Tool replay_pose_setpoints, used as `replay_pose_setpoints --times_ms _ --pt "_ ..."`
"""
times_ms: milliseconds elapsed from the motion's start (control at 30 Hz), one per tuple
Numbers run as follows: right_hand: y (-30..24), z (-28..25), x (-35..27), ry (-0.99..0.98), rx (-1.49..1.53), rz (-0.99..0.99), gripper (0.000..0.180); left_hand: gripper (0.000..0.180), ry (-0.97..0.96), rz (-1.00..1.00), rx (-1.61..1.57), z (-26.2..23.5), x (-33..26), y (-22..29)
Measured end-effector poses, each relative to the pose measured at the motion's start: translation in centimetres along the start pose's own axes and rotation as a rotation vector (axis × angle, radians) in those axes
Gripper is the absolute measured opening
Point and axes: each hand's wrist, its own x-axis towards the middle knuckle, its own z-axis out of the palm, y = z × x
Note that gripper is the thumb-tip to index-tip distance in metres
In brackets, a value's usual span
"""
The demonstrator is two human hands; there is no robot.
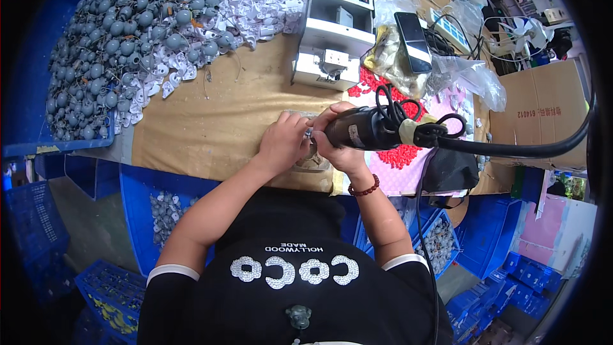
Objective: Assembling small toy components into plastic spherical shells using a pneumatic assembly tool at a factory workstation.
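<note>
Near the front edge of the worktop: right hand wrapped round a black power tool; left hand pinching a small part at its tip. Bare brown surface lies left of the hands. Cardboard box, printed side, stands far right; grey machine behind.

Parts heap lies far left on the table; machine behind the hands; carton right.

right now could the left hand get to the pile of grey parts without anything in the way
Probably yes. The left hand is at the small workpiece, and bare brown tabletop lies between it and the grey parts. It looks like a long stretch up and left, though.
</note>
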Motion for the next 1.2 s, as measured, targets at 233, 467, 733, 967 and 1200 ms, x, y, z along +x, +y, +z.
replay_pose_setpoints --times_ms 233,467,733,967,1200 --pt "0.2 0.3 -0.1 0.032 0.042 0.043 0.053 0.043 -0.012 -0.008 -0.004 0.0 0.0 0.1" --pt "-2.1 -0.6 2.1 0.095 0.012 0.218 0.054 0.041 -0.060 -0.081 -0.004 -0.4 -0.1 0.3" --pt "8.0 -11.2 1.6 0.609 -0.479 0.377 0.053 0.038 -0.014 -0.023 -0.018 -0.4 -0.4 0.0" --pt "4.2 -5.8 -1.0 0.289 -0.969 -0.072 0.029 0.035 0.026 0.044 0.006 -0.3 -1.4 0.1" --pt "4.9 -1.8 -1.2 0.268 -0.555 0.180 0.008 0.034 -0.007 0.069 0.022 -0.1 -1.2 0.1"
